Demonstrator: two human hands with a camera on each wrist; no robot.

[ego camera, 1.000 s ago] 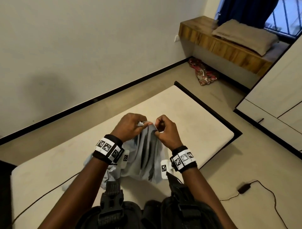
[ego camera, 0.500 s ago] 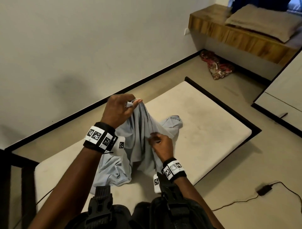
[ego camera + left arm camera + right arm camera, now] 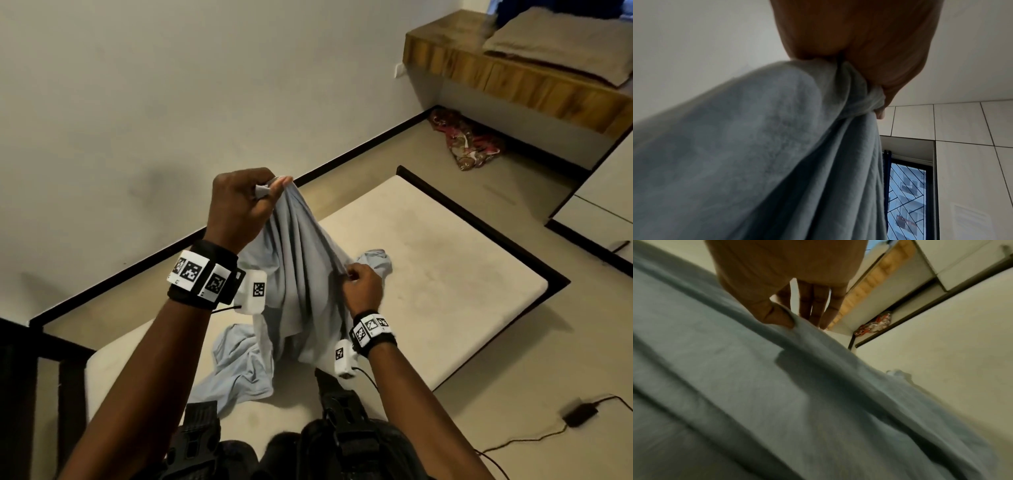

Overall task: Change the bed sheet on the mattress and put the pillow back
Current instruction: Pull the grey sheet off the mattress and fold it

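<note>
Left hand [image 3: 236,205]: now raised high, away from the right, gripping a bunched corner of the light blue bed sheet [image 3: 294,274].
Right hand [image 3: 363,286]: now lower, pinching a fold.
Sheet: now stretched between hands, trailing onto the mattress [image 3: 445,274].

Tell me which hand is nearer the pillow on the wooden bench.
Right. The right hand pinches the bed sheet low over the mattress, on the side toward the pillow; the left hand holds the sheet's top, farther left.
</note>
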